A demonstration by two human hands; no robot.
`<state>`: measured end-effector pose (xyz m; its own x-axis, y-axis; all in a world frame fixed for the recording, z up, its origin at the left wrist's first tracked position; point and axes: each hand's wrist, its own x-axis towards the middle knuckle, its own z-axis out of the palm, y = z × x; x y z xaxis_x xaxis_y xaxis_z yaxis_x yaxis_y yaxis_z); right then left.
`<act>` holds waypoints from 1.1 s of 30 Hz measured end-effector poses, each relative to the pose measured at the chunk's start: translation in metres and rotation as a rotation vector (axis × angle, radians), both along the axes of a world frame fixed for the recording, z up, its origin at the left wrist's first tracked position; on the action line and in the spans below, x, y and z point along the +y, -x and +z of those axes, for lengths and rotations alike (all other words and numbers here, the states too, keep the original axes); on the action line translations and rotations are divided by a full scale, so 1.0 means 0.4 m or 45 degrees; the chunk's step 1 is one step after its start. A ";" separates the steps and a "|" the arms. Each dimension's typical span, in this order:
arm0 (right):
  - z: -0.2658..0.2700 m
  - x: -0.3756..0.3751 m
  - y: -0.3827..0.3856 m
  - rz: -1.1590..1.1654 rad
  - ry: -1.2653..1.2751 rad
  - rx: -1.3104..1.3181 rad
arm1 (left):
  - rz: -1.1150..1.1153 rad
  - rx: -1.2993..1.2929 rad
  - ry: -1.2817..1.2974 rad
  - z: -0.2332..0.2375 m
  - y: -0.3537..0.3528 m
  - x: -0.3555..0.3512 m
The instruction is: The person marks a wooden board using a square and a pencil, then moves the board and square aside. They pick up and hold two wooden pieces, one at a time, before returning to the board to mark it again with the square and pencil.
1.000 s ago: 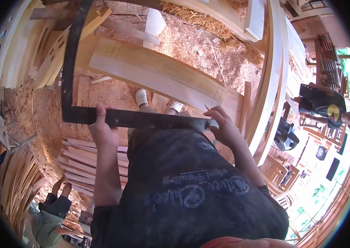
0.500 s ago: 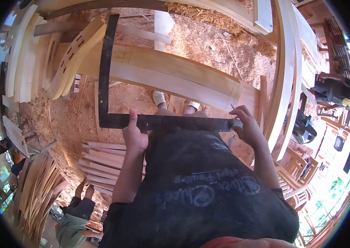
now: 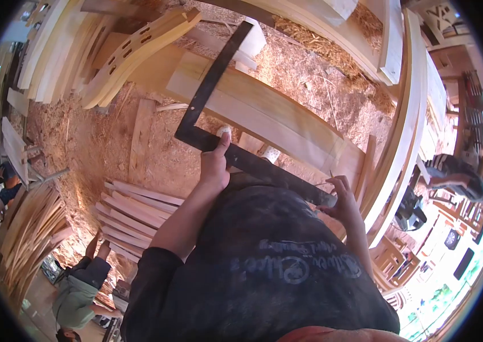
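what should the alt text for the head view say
Seen from above, a person's left hand and right hand hold a large dark carpenter's square over a long curved wooden board. A sawdust-covered floor lies below, with stacked wooden slats at the left.

Left hand (image 3: pixel 214 168), right hand (image 3: pixel 345 202) on square (image 3: pixel 255 164)

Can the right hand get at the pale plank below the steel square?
Probably yes. The right hand grips the end of the steel square right beside the plank, with nothing between them, though it is occupied by the square.
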<state>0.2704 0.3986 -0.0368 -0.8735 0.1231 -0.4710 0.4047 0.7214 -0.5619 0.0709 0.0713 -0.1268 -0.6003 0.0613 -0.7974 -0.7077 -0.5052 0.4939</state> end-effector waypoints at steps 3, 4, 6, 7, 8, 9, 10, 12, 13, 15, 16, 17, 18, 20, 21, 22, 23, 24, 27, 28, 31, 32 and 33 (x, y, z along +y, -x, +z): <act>-0.030 0.002 -0.023 -0.030 -0.046 0.048 | -0.043 0.026 -0.022 -0.027 0.006 0.017; -0.042 0.004 -0.030 -0.036 -0.079 0.090 | -0.058 0.007 -0.021 -0.035 0.010 0.023; -0.062 0.006 -0.038 -0.046 -0.140 0.177 | -0.087 -0.029 -0.017 -0.053 0.021 0.032; -0.070 0.006 -0.040 -0.061 -0.164 0.170 | -0.080 0.005 -0.020 -0.062 0.023 0.038; -0.076 0.005 -0.042 -0.077 -0.188 0.164 | -0.074 0.040 -0.023 -0.071 0.024 0.048; -0.082 0.006 -0.044 -0.092 -0.213 0.158 | -0.077 0.048 -0.033 -0.075 0.028 0.056; -0.087 0.006 -0.045 -0.103 -0.228 0.165 | -0.080 0.056 -0.043 -0.079 0.032 0.063; -0.098 0.005 -0.049 -0.122 -0.253 0.175 | -0.107 0.015 -0.072 -0.086 0.038 0.068; -0.101 0.002 -0.050 -0.127 -0.272 0.184 | -0.139 -0.029 -0.069 -0.059 0.047 0.070; -0.105 0.002 -0.052 -0.140 -0.288 0.209 | -0.212 -0.118 -0.064 -0.010 0.061 0.071; -0.106 0.002 -0.052 -0.150 -0.296 0.220 | -0.187 -0.075 -0.085 -0.031 0.058 0.074; -0.106 0.001 -0.049 -0.169 -0.301 0.226 | -0.164 -0.033 -0.106 -0.067 0.052 0.078; -0.106 0.000 -0.048 -0.189 -0.306 0.230 | -0.141 0.007 -0.126 -0.062 0.056 0.082; -0.112 0.001 -0.048 -0.198 -0.337 0.247 | -0.140 -0.035 -0.141 -0.050 0.061 0.083; -0.119 0.003 -0.048 -0.187 -0.362 0.261 | -0.137 -0.056 -0.148 -0.037 0.067 0.083; -0.123 0.005 -0.047 -0.175 -0.388 0.275 | -0.121 -0.052 -0.140 -0.038 0.066 0.085; -0.124 0.007 -0.046 -0.178 -0.382 0.265 | -0.105 -0.046 -0.132 -0.039 0.066 0.086; -0.123 0.006 -0.043 -0.181 -0.375 0.254 | -0.093 -0.029 -0.130 -0.042 0.066 0.088; -0.120 0.005 -0.035 -0.138 -0.427 0.263 | -0.076 0.025 -0.133 -0.055 0.065 0.088; -0.119 0.006 -0.034 -0.115 -0.456 0.273 | -0.075 0.033 -0.134 -0.058 0.065 0.087; -0.122 0.009 -0.032 -0.174 -0.385 0.228 | -0.071 0.022 -0.139 -0.067 0.067 0.087; -0.120 0.009 -0.029 -0.175 -0.400 0.212 | -0.061 0.028 -0.150 -0.072 0.069 0.087; -0.115 0.006 -0.024 -0.177 -0.415 0.194 | -0.058 0.024 -0.154 -0.063 0.073 0.086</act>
<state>0.2801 0.4012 -0.0827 -0.8949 0.3671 -0.2536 0.4407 0.8164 -0.3733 0.0418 0.1058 -0.1521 -0.6096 0.1838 -0.7711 -0.7225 -0.5290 0.4450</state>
